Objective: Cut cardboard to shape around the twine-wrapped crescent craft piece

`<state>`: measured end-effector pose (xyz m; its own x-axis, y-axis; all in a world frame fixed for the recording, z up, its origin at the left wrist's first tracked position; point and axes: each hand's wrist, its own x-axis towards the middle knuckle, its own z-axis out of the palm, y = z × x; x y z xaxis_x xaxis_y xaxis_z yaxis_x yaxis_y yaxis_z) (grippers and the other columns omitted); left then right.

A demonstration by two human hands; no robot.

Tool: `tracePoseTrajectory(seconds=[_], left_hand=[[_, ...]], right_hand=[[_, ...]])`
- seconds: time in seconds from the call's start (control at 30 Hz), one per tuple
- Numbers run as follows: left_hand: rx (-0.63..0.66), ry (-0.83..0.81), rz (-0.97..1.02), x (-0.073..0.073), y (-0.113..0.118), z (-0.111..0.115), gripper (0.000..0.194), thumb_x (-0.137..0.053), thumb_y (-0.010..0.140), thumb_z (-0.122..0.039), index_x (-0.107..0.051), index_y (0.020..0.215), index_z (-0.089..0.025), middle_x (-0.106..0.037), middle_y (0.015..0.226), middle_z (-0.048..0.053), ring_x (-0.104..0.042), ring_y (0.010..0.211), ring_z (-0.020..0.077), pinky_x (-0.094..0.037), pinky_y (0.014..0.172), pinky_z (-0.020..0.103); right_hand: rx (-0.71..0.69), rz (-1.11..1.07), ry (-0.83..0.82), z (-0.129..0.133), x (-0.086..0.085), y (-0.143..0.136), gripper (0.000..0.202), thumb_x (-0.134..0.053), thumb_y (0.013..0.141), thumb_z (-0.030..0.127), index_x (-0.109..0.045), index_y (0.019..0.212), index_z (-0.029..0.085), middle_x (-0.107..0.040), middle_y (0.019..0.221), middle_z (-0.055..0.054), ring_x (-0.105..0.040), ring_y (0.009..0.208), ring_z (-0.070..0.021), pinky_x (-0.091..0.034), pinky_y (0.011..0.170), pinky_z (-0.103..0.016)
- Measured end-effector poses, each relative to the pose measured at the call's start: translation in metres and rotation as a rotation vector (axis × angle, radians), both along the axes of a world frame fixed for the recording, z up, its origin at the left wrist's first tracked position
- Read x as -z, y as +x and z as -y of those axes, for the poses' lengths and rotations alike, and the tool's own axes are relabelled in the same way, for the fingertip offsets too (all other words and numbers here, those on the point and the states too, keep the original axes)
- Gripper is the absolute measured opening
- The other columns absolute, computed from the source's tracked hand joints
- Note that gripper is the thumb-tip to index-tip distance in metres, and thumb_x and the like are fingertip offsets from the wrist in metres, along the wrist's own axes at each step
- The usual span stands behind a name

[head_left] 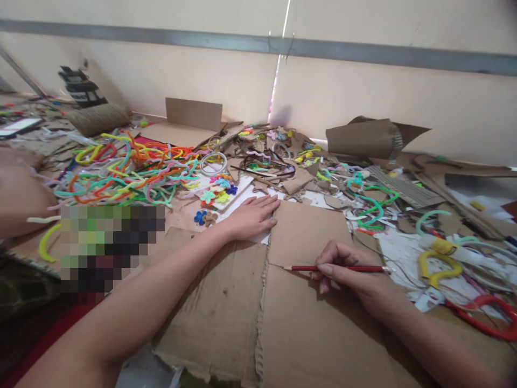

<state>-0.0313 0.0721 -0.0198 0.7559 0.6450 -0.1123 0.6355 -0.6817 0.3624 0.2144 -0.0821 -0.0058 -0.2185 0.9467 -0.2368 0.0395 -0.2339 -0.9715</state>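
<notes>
A large brown cardboard sheet [307, 323] lies in front of me, its torn left edge overlapping another worn cardboard piece [214, 307]. My left hand [253, 216] rests flat at the sheet's upper left corner, fingers stretched out and holding nothing. Between the thumb and fingers of my right hand [339, 267] is a red and black pencil [302, 268], held almost level above the sheet. Its tip points left, close to a short line near the torn edge. Small felt flowers [208, 196] lie just beyond my left hand.
Colourful pipe cleaners [133, 167] pile up at the left, near a twine roll [99, 118] and another person's arm [24, 188]. Cardboard scraps [299, 180] cover the back. Yellow-handled scissors [438, 269] and a red handle [490, 318] lie at the right.
</notes>
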Motion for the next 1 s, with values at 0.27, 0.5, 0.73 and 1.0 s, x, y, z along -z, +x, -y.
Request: tracePoseTrajectory(seconds=[0.27,0.5,0.73,1.0], left_hand=[[0.002,-0.004,0.014,0.0,0.001,0.0,0.068,-0.034,0.103,-0.044,-0.026,0.164,-0.018,-0.018,0.174,0.009,-0.015,0.161,0.0221,-0.011,0.128,0.042],[0.123,-0.124,0.001,-0.013,-0.01,-0.006,0.076,-0.05,0.092,-0.029,-0.029,0.164,-0.024,-0.008,0.176,0.007,-0.007,0.162,0.0254,-0.006,0.129,0.046],[0.202,-0.029,0.115,-0.014,-0.011,0.004,0.068,-0.062,0.088,-0.021,-0.051,0.152,-0.042,-0.022,0.174,0.005,-0.017,0.16,0.0302,-0.013,0.125,0.061],[0.182,0.213,0.429,-0.03,-0.005,0.003,0.036,-0.056,0.101,-0.025,-0.068,0.135,-0.032,-0.062,0.15,0.006,-0.05,0.144,0.0264,-0.033,0.119,0.047]], right_hand=[[0.009,-0.025,-0.006,-0.001,0.001,0.001,0.022,-0.081,0.087,0.041,-0.071,0.079,0.022,-0.077,0.077,-0.003,-0.068,0.061,-0.0153,-0.054,0.059,-0.025],[0.104,-0.159,-0.031,-0.003,-0.001,-0.003,0.026,-0.084,0.083,0.047,-0.075,0.092,0.024,-0.078,0.081,-0.004,-0.071,0.065,-0.0189,-0.059,0.059,-0.028],[0.165,-0.253,0.01,-0.008,-0.005,-0.005,0.027,-0.084,0.082,0.051,-0.079,0.088,0.025,-0.08,0.079,-0.004,-0.067,0.06,-0.0131,-0.056,0.058,-0.021],[0.451,-0.267,0.329,-0.02,-0.039,0.024,0.027,-0.085,0.078,0.055,-0.082,0.09,0.03,-0.079,0.086,-0.001,-0.067,0.07,-0.0161,-0.059,0.065,-0.024]])
